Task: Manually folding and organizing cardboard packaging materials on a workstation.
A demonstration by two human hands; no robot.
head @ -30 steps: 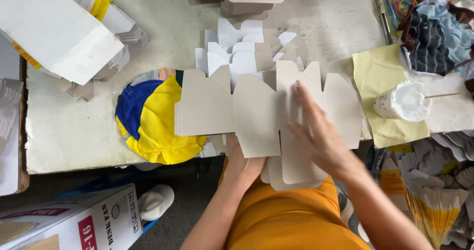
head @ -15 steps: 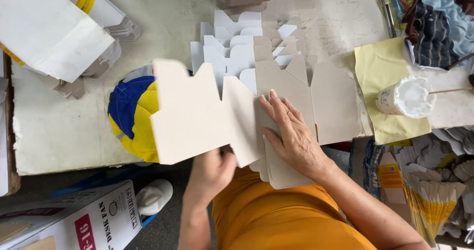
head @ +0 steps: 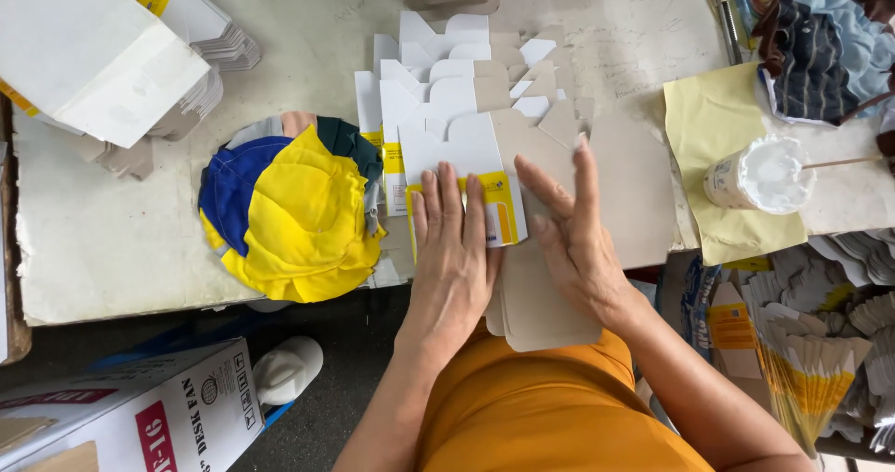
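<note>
A flat die-cut carton blank (head: pixel 466 160), white with a yellow band, lies folded over on the table's near edge. My left hand (head: pixel 454 248) presses flat on its folded panel, fingers spread. My right hand (head: pixel 573 234) lies flat beside it on the brown cardboard side (head: pixel 625 188) of the same blank. Under and behind them is a fanned stack of similar carton blanks (head: pixel 438 53), white and brown. Neither hand grips anything.
A round yellow, blue and green cloth pad (head: pixel 289 206) lies left of the blanks. A white cup of glue (head: pixel 760 174) with a stick stands on yellow paper (head: pixel 718 109) at right. Folded white cartons (head: pixel 93 53) sit far left, a cardboard box (head: pixel 140 416) below, more blanks (head: pixel 811 360) low right.
My left hand lifted the blank's left panel and folded it over to the right; now it lies flat, printed side up, with both hands pressing it down.
</note>
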